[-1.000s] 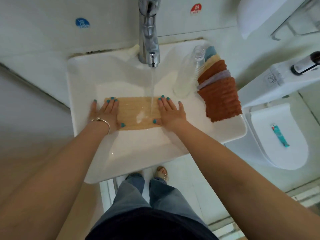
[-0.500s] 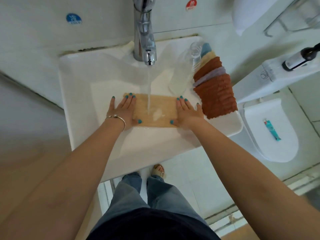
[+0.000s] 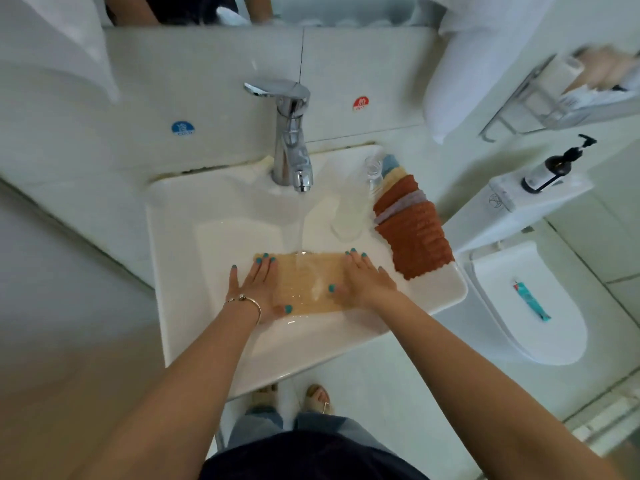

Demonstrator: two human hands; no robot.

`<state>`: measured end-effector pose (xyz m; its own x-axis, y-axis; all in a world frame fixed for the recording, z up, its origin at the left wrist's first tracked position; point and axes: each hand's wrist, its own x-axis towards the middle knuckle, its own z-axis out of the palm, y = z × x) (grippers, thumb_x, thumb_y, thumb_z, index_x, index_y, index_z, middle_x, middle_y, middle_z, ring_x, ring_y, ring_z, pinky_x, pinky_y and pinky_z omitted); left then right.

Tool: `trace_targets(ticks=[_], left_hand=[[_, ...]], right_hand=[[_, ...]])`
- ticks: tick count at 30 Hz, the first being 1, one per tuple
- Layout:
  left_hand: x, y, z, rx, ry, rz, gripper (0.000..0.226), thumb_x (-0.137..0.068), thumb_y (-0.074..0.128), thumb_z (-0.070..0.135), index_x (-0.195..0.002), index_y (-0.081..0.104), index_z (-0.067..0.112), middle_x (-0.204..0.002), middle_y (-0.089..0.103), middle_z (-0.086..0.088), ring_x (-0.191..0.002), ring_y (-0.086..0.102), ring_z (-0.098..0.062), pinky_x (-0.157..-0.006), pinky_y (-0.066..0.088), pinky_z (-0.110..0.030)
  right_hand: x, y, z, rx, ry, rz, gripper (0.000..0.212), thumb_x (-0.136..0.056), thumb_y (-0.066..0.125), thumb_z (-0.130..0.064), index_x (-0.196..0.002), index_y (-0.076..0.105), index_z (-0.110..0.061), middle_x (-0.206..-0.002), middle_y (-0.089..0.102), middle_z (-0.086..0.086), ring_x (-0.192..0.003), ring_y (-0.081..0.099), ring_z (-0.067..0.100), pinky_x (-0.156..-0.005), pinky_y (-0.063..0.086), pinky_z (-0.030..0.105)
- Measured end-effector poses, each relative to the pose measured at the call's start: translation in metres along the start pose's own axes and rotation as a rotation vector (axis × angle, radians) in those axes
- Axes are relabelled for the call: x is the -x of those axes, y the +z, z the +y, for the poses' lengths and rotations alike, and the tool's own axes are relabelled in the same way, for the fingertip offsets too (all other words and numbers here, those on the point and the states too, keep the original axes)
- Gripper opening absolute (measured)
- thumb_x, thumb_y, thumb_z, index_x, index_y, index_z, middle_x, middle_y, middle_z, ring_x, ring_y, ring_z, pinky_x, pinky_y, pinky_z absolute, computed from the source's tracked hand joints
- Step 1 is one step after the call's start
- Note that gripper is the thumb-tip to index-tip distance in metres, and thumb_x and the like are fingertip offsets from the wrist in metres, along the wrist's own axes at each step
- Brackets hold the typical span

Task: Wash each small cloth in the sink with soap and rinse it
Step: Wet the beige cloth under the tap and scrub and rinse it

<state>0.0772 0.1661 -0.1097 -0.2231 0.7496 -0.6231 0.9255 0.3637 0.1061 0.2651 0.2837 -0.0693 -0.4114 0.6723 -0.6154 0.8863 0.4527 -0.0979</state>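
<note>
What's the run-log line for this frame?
step: wetting cloth | tap: running onto it | left hand: flat on left end | right hand: flat on right end | stack of cloths: waiting on sink rim

glossy white ceramic sink (image 3: pixel 194 306), polished chrome tap (image 3: pixel 292 143), wet ribbed beige cloth (image 3: pixel 311 282), rough rust-coloured waffle cloths (image 3: pixel 419 237).

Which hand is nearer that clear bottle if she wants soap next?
The right hand. It presses the cloth on the side where the bottle stands; the left hand would cross the water stream.
</note>
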Motion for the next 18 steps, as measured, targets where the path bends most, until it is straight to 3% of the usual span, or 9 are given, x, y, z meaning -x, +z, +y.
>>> trace_targets(ticks=[5, 8, 11, 13, 18], left_hand=[[0.001, 0.001, 0.002, 0.019, -0.01, 0.016, 0.106, -0.087, 0.044, 0.067, -0.15, -0.024, 0.014, -0.158, -0.028, 0.0, -0.146, -0.022, -0.014, -0.114, -0.01, -0.06], [0.002, -0.001, 0.003, 0.016, -0.013, 0.022, 0.106, -0.088, 0.044, 0.066, -0.15, -0.024, 0.013, -0.158, -0.028, 0.0, -0.147, -0.022, -0.014, -0.114, -0.01, -0.06], [0.004, -0.001, 0.004, 0.014, -0.019, 0.033, 0.105, -0.088, 0.044, 0.067, -0.15, -0.023, 0.013, -0.159, -0.027, 0.0, -0.147, -0.021, -0.014, -0.114, -0.009, -0.059], [0.005, -0.001, 0.004, 0.02, -0.024, 0.042, 0.106, -0.088, 0.044, 0.066, -0.15, -0.022, 0.014, -0.159, -0.026, 0.001, -0.147, -0.02, -0.014, -0.115, -0.009, -0.059], [0.005, 0.0, 0.004, 0.014, -0.021, 0.057, 0.106, -0.087, 0.046, 0.066, -0.151, -0.021, 0.013, -0.159, -0.025, -0.001, -0.147, -0.021, -0.015, -0.115, -0.009, -0.058]], right_hand=[[0.04, -0.057, -0.038, -0.306, -0.234, 0.286, 0.072, -0.096, 0.051, -0.05, -0.154, 0.018, -0.021, -0.163, 0.011, -0.005, -0.15, 0.003, 0.008, -0.115, 0.025, 0.039], [0.059, -0.099, -0.065, -0.412, -0.339, 0.576, 0.07, -0.094, 0.055, -0.049, -0.152, 0.027, -0.02, -0.161, 0.022, -0.004, -0.149, 0.008, 0.009, -0.115, 0.024, 0.036], [0.054, -0.142, -0.094, -0.44, -0.446, 0.797, 0.083, -0.089, 0.062, -0.049, -0.153, 0.022, -0.015, -0.161, 0.02, 0.0, -0.151, 0.007, 0.019, -0.117, 0.02, 0.038], [0.045, -0.164, -0.113, -0.362, -0.489, 0.845, 0.089, -0.087, 0.063, -0.052, -0.154, 0.017, -0.016, -0.163, 0.016, 0.0, -0.151, 0.003, 0.023, -0.118, 0.018, 0.042], [0.035, -0.164, -0.143, -0.159, -0.457, 0.797, 0.062, -0.096, 0.05, -0.046, -0.15, 0.024, -0.029, -0.16, 0.019, -0.01, -0.15, 0.005, 0.017, -0.12, 0.002, 0.054]])
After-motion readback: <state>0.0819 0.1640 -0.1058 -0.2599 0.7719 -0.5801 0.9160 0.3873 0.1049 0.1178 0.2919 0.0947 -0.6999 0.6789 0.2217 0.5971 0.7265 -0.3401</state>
